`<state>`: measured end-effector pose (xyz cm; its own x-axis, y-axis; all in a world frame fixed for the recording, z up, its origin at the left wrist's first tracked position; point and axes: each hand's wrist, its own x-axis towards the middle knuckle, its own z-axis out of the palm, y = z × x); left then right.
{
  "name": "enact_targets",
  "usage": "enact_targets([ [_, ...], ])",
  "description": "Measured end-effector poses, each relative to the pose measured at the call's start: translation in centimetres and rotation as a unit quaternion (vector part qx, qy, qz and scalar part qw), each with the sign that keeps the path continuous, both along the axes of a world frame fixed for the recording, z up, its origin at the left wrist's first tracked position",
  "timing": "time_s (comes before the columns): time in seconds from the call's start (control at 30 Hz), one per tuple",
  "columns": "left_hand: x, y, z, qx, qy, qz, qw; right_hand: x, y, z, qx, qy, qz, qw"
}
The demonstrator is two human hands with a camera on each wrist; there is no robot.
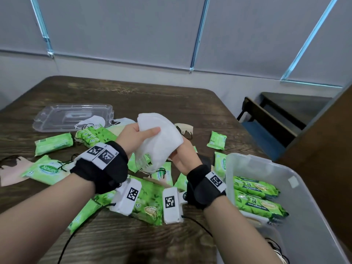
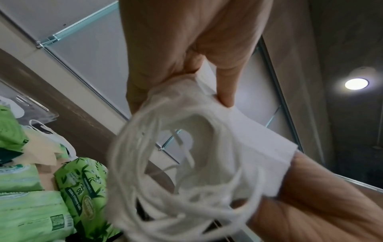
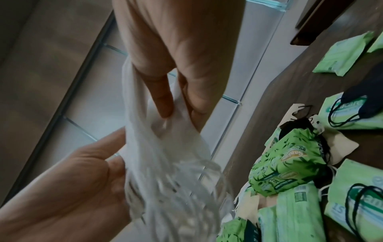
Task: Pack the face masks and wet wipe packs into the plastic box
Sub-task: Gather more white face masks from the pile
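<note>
Both hands hold a stack of white face masks (image 1: 160, 138) in the air over the middle of the table. My left hand (image 1: 144, 133) pinches its upper left side, thumb on the front. My right hand (image 1: 177, 153) grips its lower right edge from below. The white ear loops (image 2: 165, 163) hang down in a tangle, and in the right wrist view my fingers (image 3: 165, 104) press into the masks (image 3: 165, 139). The plastic box (image 1: 308, 206) stands at the right with two green wet wipe packs (image 1: 255, 185) inside. Several more wipe packs (image 1: 53, 143) lie loose on the table.
The clear lid (image 1: 72, 117) lies at the back left with a white mask (image 1: 93, 121) at its edge. Beige masks (image 1: 11, 172) and a dark mask (image 3: 368, 98) lie among the packs. A dark bench (image 1: 266, 119) stands beyond the table's right edge.
</note>
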<state>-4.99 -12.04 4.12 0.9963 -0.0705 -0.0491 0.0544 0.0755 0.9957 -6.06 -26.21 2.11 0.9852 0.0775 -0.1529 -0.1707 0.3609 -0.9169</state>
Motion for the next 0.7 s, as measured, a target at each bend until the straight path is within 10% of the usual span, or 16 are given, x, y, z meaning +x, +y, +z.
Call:
enact_targets([
  [0.2, -0.4, 0.0, 0.5, 0.014, -0.003, -0.002, 1.0, -1.5, -2.2, 1.0, 0.041, -0.011, 0.023, 0.999],
  [0.4, -1.6, -1.8, 0.8, 0.066, -0.041, -0.063, 0.995, -2.6, -4.1, 3.0, -0.208, -0.05, 0.12, 0.969],
  [0.7, -2.2, -6.0, 0.1, 0.175, -0.04, -0.228, 0.957, -3.8, -10.4, 5.3, -0.217, -0.023, -0.023, 0.976],
])
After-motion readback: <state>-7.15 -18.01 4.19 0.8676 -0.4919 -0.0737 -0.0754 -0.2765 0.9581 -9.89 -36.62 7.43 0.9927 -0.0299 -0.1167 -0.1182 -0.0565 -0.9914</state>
